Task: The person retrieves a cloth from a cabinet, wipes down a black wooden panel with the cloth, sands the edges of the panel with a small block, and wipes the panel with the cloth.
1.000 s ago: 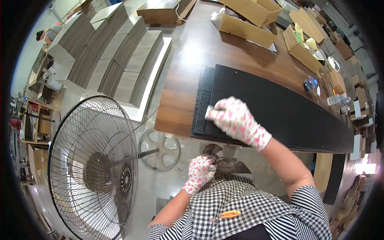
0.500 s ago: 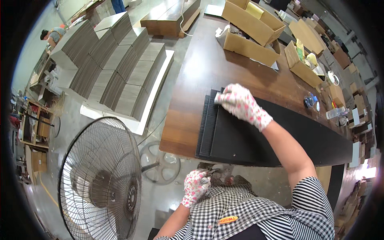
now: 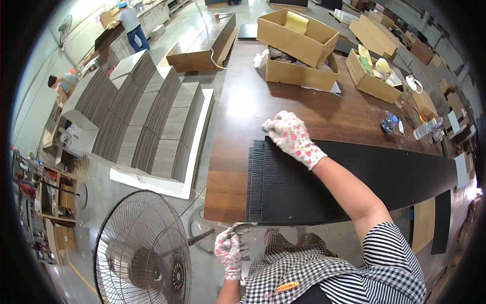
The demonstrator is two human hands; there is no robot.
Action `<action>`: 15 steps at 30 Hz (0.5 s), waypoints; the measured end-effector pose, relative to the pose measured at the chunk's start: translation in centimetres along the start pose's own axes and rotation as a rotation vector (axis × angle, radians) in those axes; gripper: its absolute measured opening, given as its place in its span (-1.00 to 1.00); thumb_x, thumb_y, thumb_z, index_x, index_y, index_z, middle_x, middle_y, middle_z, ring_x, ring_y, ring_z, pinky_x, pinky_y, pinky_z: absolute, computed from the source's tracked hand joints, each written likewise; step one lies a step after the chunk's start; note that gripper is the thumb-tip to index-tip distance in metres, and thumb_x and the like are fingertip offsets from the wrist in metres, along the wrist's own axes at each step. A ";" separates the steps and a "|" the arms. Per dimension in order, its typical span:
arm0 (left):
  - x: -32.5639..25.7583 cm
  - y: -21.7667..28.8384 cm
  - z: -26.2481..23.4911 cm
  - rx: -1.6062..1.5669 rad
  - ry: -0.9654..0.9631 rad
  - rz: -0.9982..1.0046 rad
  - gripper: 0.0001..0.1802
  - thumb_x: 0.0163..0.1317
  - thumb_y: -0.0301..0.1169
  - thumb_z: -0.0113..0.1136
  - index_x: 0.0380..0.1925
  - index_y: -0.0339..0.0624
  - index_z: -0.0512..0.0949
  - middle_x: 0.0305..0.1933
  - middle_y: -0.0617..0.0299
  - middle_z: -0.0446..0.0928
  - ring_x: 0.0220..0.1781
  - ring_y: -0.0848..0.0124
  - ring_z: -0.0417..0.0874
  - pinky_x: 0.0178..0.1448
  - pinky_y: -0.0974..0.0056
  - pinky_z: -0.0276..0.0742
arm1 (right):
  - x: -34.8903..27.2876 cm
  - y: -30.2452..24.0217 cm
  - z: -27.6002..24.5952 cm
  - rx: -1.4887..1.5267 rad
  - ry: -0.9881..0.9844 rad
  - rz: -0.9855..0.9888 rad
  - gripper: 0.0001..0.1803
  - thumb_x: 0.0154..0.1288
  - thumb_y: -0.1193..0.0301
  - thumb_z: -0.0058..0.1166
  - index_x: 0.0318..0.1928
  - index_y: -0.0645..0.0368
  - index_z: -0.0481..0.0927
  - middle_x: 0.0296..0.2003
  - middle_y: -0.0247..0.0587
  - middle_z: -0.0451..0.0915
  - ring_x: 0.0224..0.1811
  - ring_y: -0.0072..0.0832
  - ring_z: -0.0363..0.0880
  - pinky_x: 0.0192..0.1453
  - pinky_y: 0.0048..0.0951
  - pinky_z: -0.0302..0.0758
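While the right hand (image 3: 292, 138) lies flat on the far corner of the black panels (image 3: 349, 185), steadying the stack, the left hand (image 3: 229, 251) grips a small metal tool (image 3: 242, 229) at their near edge.

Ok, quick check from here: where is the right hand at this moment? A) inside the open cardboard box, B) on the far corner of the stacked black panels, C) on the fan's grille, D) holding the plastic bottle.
B: the gloved right hand rests on the far left corner of the stacked black panels, well short of the open cardboard box.
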State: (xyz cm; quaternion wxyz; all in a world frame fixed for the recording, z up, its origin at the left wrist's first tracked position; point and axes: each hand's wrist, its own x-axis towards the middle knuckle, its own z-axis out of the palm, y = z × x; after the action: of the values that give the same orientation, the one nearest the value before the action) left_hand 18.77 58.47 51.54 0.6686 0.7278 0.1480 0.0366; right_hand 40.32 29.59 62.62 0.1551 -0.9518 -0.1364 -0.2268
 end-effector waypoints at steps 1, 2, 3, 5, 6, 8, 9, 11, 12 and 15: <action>0.3 1.7 0.1 0.011 0.038 0.083 -0.76 0.17 -0.54 0.22 -0.13 -0.34 0.59 -0.12 0.12 0.60 -0.10 0.36 0.62 0.04 0.29 0.52 | 0.1 -0.2 0.4 -0.024 0.021 -0.026 -0.84 0.18 0.38 0.20 -0.20 -0.03 0.69 -0.34 -0.21 0.53 -0.20 -0.21 0.53 -0.07 -0.23 0.51; 0.9 0.3 -0.1 -0.068 0.074 0.067 -0.74 0.19 -0.54 0.20 -0.10 -0.36 0.57 -0.08 0.13 0.58 -0.06 0.40 0.59 0.08 0.31 0.51 | 0.1 -0.5 1.3 -0.080 -0.123 0.031 -0.84 0.21 0.33 0.16 -0.19 -0.04 0.68 -0.30 -0.20 0.53 -0.18 -0.22 0.52 -0.05 -0.25 0.50; 1.6 1.0 -0.3 -0.068 0.078 0.122 -0.72 0.17 -0.55 0.21 -0.09 -0.37 0.56 -0.03 0.10 0.58 -0.02 0.35 0.59 0.12 0.27 0.50 | -0.3 -1.4 1.1 0.007 -0.092 0.016 -0.85 0.22 0.33 0.16 -0.20 -0.03 0.69 -0.28 -0.20 0.54 -0.17 -0.23 0.53 -0.04 -0.26 0.51; 3.1 2.8 0.2 -0.101 0.024 0.334 -0.71 0.14 -0.55 0.24 -0.10 -0.36 0.57 -0.03 0.07 0.59 0.01 0.27 0.60 0.16 0.22 0.49 | -1.0 -1.1 0.7 0.056 -0.105 0.126 -0.86 0.22 0.32 0.16 -0.23 -0.02 0.70 -0.29 -0.21 0.54 -0.17 -0.23 0.54 -0.05 -0.25 0.51; 3.6 5.1 0.9 0.000 -0.004 0.436 -0.72 0.10 -0.55 0.28 -0.14 -0.31 0.61 -0.05 0.01 0.61 0.00 0.16 0.62 0.17 0.15 0.50 | -1.6 -0.4 0.2 0.012 -0.062 0.136 -0.87 0.22 0.32 0.16 -0.24 -0.02 0.70 -0.30 -0.21 0.55 -0.17 -0.22 0.54 -0.05 -0.24 0.51; 4.1 8.1 2.3 0.128 -0.093 0.546 -0.74 0.09 -0.54 0.28 -0.16 -0.26 0.63 -0.08 0.02 0.63 -0.01 0.14 0.63 0.17 0.13 0.50 | -3.5 1.6 -1.6 -0.013 -0.004 0.164 -0.88 0.20 0.35 0.16 -0.27 -0.02 0.71 -0.36 -0.19 0.55 -0.20 -0.19 0.55 -0.07 -0.22 0.52; 4.3 9.6 3.5 0.248 -0.178 0.662 -0.75 0.09 -0.54 0.29 -0.17 -0.21 0.65 -0.11 0.02 0.64 -0.01 0.11 0.64 0.17 0.11 0.50 | -4.8 2.9 -3.1 -0.037 -0.014 0.214 -0.87 0.17 0.37 0.17 -0.27 -0.03 0.72 -0.38 -0.18 0.54 -0.21 -0.19 0.55 -0.08 -0.22 0.52; 4.5 12.3 5.9 0.345 -0.325 0.895 -0.67 -0.04 -0.48 0.35 -0.18 -0.08 0.67 -0.15 0.14 0.67 -0.02 0.14 0.66 0.14 0.08 0.52 | -7.4 5.3 -6.0 -0.127 -0.038 0.290 -0.86 0.18 0.36 0.15 -0.26 -0.05 0.72 -0.36 -0.18 0.56 -0.20 -0.20 0.56 -0.09 -0.22 0.52; 4.5 12.8 7.4 0.369 -0.375 0.940 -0.66 -0.07 -0.47 0.35 -0.19 -0.08 0.67 -0.15 0.16 0.67 -0.02 0.14 0.66 0.14 0.08 0.52 | -8.8 6.8 -7.0 -0.222 -0.060 0.339 -0.86 0.18 0.35 0.15 -0.26 -0.05 0.73 -0.35 -0.19 0.57 -0.20 -0.20 0.56 -0.08 -0.22 0.52; 4.1 12.7 10.4 0.378 -0.539 0.938 -0.67 -0.11 -0.51 0.36 -0.23 -0.08 0.67 -0.17 0.17 0.67 -0.02 0.12 0.65 0.14 0.06 0.52 | -11.0 8.9 -7.8 -0.227 0.031 0.413 -0.87 0.16 0.30 0.15 -0.34 -0.05 0.73 -0.39 -0.20 0.56 -0.19 -0.19 0.58 -0.08 -0.22 0.53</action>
State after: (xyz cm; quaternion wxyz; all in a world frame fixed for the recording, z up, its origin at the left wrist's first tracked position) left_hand 27.40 48.81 62.36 0.4533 0.8061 -0.3624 0.1155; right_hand 30.79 16.59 61.91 0.0920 -0.9673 0.0899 -0.2187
